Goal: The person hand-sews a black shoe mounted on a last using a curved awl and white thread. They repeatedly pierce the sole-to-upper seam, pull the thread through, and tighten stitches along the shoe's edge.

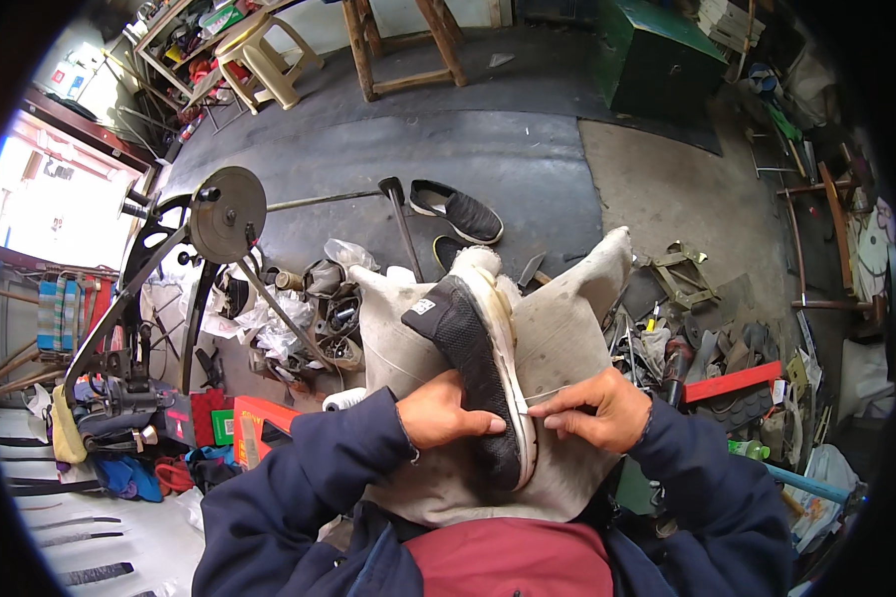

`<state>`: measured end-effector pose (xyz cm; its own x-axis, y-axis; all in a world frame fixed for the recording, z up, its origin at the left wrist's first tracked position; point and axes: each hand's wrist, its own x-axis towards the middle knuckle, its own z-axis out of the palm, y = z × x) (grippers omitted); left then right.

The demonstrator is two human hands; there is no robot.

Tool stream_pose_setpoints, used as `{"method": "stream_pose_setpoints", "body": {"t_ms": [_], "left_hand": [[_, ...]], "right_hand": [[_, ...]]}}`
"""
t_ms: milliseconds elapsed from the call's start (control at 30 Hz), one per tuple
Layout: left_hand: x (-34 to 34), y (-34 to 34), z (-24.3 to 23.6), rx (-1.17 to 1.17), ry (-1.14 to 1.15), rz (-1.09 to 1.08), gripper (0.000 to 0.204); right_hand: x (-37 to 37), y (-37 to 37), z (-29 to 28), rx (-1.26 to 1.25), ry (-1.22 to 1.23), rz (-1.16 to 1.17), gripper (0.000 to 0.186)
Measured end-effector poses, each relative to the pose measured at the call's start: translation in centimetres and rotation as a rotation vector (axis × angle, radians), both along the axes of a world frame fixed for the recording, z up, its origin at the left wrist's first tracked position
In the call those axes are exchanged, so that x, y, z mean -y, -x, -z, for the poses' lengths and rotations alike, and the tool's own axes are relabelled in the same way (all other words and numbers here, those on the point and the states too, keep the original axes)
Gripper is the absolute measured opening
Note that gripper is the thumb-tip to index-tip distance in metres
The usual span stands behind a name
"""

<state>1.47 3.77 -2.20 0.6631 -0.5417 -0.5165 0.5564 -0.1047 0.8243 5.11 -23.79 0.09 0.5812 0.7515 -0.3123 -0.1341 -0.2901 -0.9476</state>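
A black mesh sneaker (465,328) with a white sole lies on its side across my lap, its sole edge facing right. My left hand (445,411) grips it at the middle, thumb pressed on the upper near the sole. At that sole edge my right hand (602,410) is closed in a pinch, fingertips touching or almost touching the rubber. A thin pale thread (560,396) shows at these fingers; its ends are hard to make out. Under the shoe, a stained beige cloth (567,328) covers my knees.
A hand-cranked machine with a round wheel (228,214) stands at left. Beyond my knees are a black slip-on shoe (458,211) and a metal shoe stand (404,224). Scraps and plastic bags (269,328) crowd the left floor; a red bar (732,382) lies right. A green box (657,60) stands farther back.
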Motion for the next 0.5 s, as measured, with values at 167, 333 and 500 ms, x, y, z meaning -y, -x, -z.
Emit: {"method": "stream_pose_setpoints", "body": {"t_ms": [167, 333, 500], "left_hand": [[-0.1, 0.1, 0.0, 0.083, -0.005, 0.012, 0.055], [0.0, 0.5, 0.5, 0.155, -0.052, 0.048, 0.057], [0.8, 1.3, 1.6, 0.322, -0.259, -0.012, 0.061]], "right_hand": [[0.5, -1.1, -0.4, -0.119, 0.050, -0.098, 0.026], [0.3, -1.9, -1.1, -0.061, 0.098, -0.167, 0.025], [-0.3, -1.7, -1.4, 0.028, 0.147, -0.163, 0.023]]}}
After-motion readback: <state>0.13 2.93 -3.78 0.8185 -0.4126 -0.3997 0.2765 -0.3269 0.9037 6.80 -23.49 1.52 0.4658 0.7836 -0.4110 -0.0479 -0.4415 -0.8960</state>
